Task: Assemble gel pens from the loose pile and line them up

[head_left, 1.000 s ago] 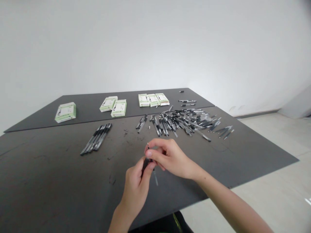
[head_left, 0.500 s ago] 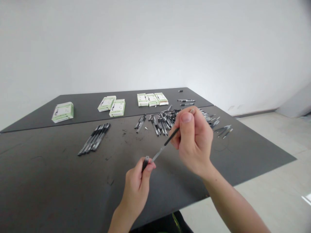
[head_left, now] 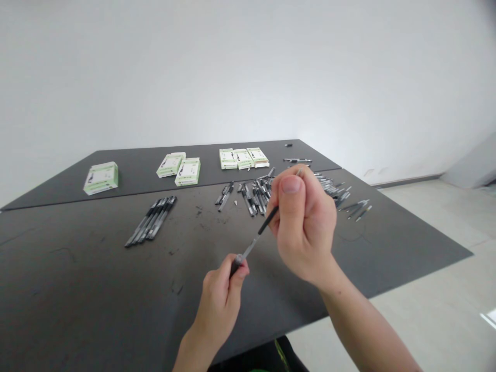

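My left hand (head_left: pixel 219 297) is closed around a dark pen barrel (head_left: pixel 234 267), its clear open end pointing up past my thumb. In my closed right hand (head_left: pixel 304 225) is a pen refill (head_left: pixel 268 219), black along the ink and clear at the lower end. The refill slants down to the left, its clear end at the mouth of the barrel. Whether it has entered the barrel I cannot tell. Behind my right hand lies a pile of pen parts (head_left: pixel 256 195), partly hidden by it.
Finished-looking pens (head_left: pixel 151 222) lie in a row on the dark table (head_left: pixel 96 289). Green-and-white boxes (head_left: pixel 101 178) stand toward the back. Loose refills (head_left: pixel 358 209) lie at the right, and a small pale tip (head_left: pixel 235 203) sits near the pile.
My right hand has moved slightly left with the refill. The barrel in my left hand has tilted toward it, so the refill's end now lines up with the barrel's mouth.
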Demonstrator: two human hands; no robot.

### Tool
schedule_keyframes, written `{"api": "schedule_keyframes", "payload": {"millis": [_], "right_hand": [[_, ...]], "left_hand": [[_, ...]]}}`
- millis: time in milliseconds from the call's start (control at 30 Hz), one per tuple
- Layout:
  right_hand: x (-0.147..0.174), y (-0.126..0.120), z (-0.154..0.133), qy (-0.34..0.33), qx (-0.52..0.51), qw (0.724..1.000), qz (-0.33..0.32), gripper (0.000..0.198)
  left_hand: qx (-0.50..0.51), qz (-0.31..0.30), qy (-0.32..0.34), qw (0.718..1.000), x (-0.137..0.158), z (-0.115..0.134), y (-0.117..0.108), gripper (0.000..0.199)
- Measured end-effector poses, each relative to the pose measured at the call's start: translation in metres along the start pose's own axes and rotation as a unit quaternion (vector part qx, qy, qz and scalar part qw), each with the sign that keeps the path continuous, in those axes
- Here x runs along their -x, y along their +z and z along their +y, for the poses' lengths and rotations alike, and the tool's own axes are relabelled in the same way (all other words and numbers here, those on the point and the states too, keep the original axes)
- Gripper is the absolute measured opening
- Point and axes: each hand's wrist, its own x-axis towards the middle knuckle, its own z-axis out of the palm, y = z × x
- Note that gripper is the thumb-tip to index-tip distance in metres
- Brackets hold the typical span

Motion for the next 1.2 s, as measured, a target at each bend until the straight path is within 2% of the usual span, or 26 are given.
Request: {"api": "schedule_keyframes", "payload": {"millis": [267, 467, 1200], "right_hand": [[-0.0016, -0.0003, -0.0003, -0.031, 0.056, 0.998, -0.020, 0.025], [-0.0007, 0.0004, 0.0022, -0.039, 0.059, 0.997, -0.024, 0.024], [0.0047, -0.0013, 0.0044, -0.011, 0.036, 0.999, -0.006, 0.026]], "left_hand": [[-0.017, 0.005, 0.014, 1.000, -0.0011, -0.0003, -0.0002, 0.023], [-0.031, 0.001, 0.014, 0.999, -0.0012, -0.0003, -0.0006, 0.023], [-0.045, -0.008, 0.048, 0.998, -0.0012, -0.0003, -0.0003, 0.017]]}}
